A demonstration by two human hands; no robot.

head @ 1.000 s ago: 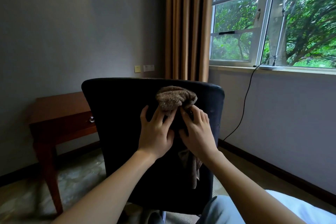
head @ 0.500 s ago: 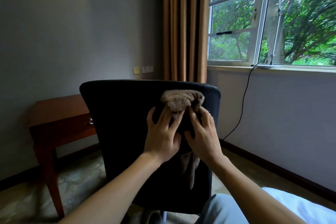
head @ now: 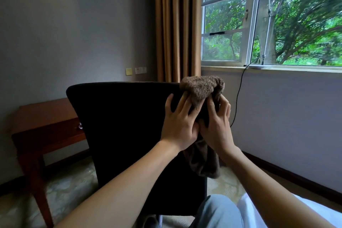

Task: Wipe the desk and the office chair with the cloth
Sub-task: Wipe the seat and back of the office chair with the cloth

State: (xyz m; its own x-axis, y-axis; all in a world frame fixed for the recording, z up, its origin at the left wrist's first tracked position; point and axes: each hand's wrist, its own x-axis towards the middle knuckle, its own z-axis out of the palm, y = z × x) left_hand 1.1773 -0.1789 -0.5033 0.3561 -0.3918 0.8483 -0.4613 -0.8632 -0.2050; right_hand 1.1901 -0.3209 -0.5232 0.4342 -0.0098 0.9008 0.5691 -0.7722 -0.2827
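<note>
Where the cloth is: bunched over the top right corner of the chair back. Its upper fold rides above the rim and its tail hangs loose below the wrists.
Left hand: flat, with fingers spread and straight, pressing the cloth's edge against the backrest; it grasps nothing.
Right hand: fingers curl round the bunch at the chair's right edge and grasp it; the thumb is hidden.
Slip risk: the cloth sits at the very corner, so a further push to the right would likely run it off the edge and leave both hands without backing.
Chair risk: the base is out of sight. If it swivels or rolls, sideways pressure this high up could turn the backrest away.
Tail risk: the dangling end could snag or pull the bunch out of the grasp.
Cable: it hangs from the window sill beyond the right hand. How far behind is hard to judge, but a wide swing might catch it.
Desk: wooden, behind the chair on the left, well apart from both hands.
</note>
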